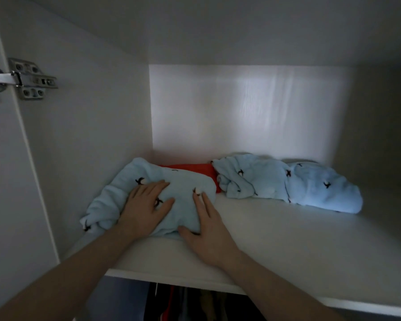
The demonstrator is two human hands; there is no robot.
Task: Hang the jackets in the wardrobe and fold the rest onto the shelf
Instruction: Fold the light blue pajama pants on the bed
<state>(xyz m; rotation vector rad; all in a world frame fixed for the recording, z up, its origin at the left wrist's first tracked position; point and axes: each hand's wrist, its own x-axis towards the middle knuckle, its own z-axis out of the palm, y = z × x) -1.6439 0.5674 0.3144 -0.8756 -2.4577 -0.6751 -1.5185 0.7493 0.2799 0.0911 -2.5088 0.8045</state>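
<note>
Nearest to me, under the front edge of the shelf (276,262), dark and reddish garments (183,302) hang in the lower part of the wardrobe, so I judge the jackets are hung, though it is too dim down there to tell what each one is. On the shelf, my left hand (146,205) lies flat with straight fingers on top of the pale blue folded garment (183,188), pressing it down, and my right hand (208,228) is flat too, fingers along the bundle's right edge and thumb at its near edge; neither hand is gripping anything. This bundle sits at the left end of the shelf, near the side wall, one corner trailing loose toward me. Behind it and touching it is a red garment (195,169), mostly hidden. Further right lies a second pale blue bundle (287,184) of the same print, more crumpled than folded. I judge the folding is nearly done: this piece wants a last smoothing, and that right-hand bundle may need tidying.
</note>
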